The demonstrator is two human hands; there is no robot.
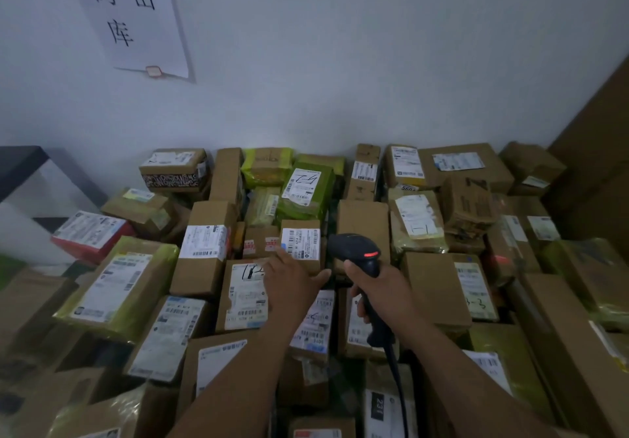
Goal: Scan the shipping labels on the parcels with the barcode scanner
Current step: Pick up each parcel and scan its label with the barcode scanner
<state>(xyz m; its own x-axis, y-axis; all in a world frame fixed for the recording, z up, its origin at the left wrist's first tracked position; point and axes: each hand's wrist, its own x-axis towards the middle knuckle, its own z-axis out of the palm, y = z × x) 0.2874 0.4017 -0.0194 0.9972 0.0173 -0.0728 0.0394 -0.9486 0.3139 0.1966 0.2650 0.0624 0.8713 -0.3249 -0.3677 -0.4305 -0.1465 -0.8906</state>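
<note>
right grip [377, 289] clamped on black barcode scanner [354, 247], mid frame; left grip [292, 279] open flat, fingertips [286, 254] at white-labelled brown cardboard parcel [303, 238].

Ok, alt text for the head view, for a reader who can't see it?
A person's right hand grips a black barcode scanner, its red light lit, over a dense spread of labelled parcels, while the left hand reaches with straight fingers toward a shipping label just ahead. A paper sign hangs on the wall behind.
</note>
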